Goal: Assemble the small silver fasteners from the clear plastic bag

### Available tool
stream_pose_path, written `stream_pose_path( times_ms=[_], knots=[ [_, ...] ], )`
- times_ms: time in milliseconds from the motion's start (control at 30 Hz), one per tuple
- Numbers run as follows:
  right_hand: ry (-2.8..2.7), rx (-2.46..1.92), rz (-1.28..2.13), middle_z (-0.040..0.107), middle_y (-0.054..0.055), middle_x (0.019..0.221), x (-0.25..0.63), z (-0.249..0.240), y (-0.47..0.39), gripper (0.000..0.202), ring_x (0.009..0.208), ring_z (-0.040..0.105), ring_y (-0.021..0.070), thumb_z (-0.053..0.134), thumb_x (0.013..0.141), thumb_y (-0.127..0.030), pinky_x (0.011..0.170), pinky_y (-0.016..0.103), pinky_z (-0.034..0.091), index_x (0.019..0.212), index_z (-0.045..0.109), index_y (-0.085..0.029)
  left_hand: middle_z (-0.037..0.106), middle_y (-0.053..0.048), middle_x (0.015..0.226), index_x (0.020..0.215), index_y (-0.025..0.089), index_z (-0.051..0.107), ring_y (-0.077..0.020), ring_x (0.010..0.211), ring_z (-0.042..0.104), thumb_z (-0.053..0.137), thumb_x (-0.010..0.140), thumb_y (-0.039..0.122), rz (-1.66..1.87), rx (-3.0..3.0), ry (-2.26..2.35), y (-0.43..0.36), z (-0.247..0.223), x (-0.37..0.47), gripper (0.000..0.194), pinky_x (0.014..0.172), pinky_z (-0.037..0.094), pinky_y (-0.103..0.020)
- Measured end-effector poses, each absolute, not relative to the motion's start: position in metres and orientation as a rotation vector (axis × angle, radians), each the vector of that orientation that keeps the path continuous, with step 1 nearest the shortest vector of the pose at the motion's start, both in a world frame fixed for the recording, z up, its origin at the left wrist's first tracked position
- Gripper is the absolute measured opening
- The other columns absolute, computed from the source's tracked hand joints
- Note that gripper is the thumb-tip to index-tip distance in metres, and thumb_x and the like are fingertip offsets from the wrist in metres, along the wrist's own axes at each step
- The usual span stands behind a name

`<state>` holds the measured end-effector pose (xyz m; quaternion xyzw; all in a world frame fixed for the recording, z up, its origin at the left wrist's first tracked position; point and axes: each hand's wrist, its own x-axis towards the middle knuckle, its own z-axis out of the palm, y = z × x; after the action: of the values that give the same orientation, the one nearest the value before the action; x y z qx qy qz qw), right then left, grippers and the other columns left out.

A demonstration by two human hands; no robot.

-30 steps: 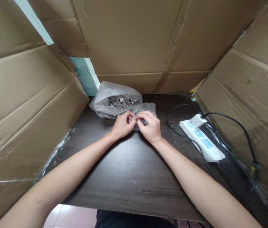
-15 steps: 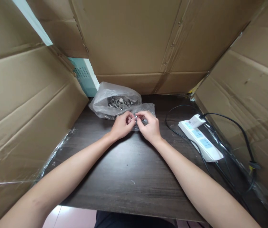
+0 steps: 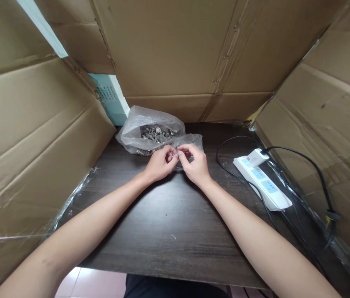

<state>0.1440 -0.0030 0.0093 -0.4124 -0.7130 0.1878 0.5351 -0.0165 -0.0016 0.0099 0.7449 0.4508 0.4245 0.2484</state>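
Observation:
My left hand (image 3: 161, 163) and my right hand (image 3: 195, 163) meet fingertip to fingertip over the middle of the table. Each is closed in a pinch; a tiny shiny piece shows between them, too small to name. Behind my left hand lies a clear plastic bag (image 3: 134, 131), its mouth open toward me. Many small metal parts (image 3: 158, 133) fill it, one with a round pale head. A second, flatter clear plastic bag (image 3: 196, 142) lies under and behind my right hand, partly hidden by it.
A white power strip (image 3: 263, 180) with a plugged-in white adapter (image 3: 257, 157) sits on the right, black cables (image 3: 311, 163) looping around it. Cardboard walls (image 3: 175, 49) enclose the dark wooden table (image 3: 162, 231) at the back and both sides. A pale green box (image 3: 109, 99) shows through a gap.
The fingertips have drawn slightly closer, and the small shiny piece between them is less visible now. The bags and power strip stay in place.

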Motion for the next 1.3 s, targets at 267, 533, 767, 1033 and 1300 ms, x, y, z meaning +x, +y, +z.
stream_pose_path(
  times_ms=[267, 533, 767, 1033, 1300],
  knots=[
    [-1.683, -1.068, 0.562, 0.071, 0.001, 0.076, 0.1444, 0.0091, -0.0042, 0.022, 0.064, 0.061, 0.0152, 0.053, 0.097, -0.037, 0.064, 0.028, 0.047, 0.095, 0.068, -0.021, 0.052, 0.005, 0.063, 0.09, 0.017, 0.058, -0.0107, 0.054, 0.046, 0.057, 0.09, 0.028, 1.125, 2.156, 1.131, -0.0048, 0.009, -0.0153, 0.011, 0.057, 0.036, -0.023],
    [-1.713, -1.039, 0.564, 0.069, 0.001, 0.074, 0.1438, 0.0126, -0.0073, 0.023, 0.063, 0.06, 0.0151, 0.053, 0.097, -0.037, 0.063, 0.027, 0.044, 0.088, 0.067, -0.021, 0.053, 0.004, 0.065, 0.091, 0.017, 0.058, -0.0116, 0.057, 0.049, 0.057, 0.091, 0.027, 1.231, 2.068, 1.202, -0.0039, 0.0097, -0.0152, 0.01, 0.058, 0.037, -0.023],
    [-1.674, -1.101, 0.551, 0.049, -0.002, 0.052, 0.1453, 0.0116, -0.0048, 0.043, 0.052, 0.044, 0.0124, 0.054, 0.096, -0.044, 0.056, 0.028, 0.035, 0.059, 0.055, -0.021, 0.051, 0.004, 0.064, 0.089, 0.018, 0.057, -0.0118, 0.057, 0.047, 0.056, 0.091, 0.027, 1.223, 2.065, 1.217, -0.0042, 0.0095, -0.0147, 0.01, 0.057, 0.036, -0.024],
    [-1.762, -1.088, 0.489, 0.043, -0.003, 0.051, 0.1436, 0.0125, -0.0075, 0.05, 0.051, 0.04, 0.0116, 0.051, 0.097, -0.046, 0.056, 0.029, 0.032, 0.054, 0.044, -0.021, 0.052, 0.003, 0.066, 0.09, 0.018, 0.056, -0.0124, 0.059, 0.048, 0.055, 0.092, 0.027, 1.223, 2.06, 1.209, -0.0024, 0.0091, -0.0152, 0.01, 0.059, 0.037, -0.024],
    [-1.681, -1.108, 0.57, 0.06, -0.002, 0.065, 0.1441, 0.0142, -0.0075, 0.023, 0.057, 0.051, 0.0134, 0.055, 0.094, -0.041, 0.058, 0.027, 0.04, 0.081, 0.058, -0.022, 0.053, 0.003, 0.067, 0.092, 0.018, 0.057, -0.0125, 0.059, 0.049, 0.055, 0.093, 0.027, 1.198, 2.089, 1.207, -0.0045, 0.0116, -0.015, 0.01, 0.059, 0.039, -0.024]
  ],
)
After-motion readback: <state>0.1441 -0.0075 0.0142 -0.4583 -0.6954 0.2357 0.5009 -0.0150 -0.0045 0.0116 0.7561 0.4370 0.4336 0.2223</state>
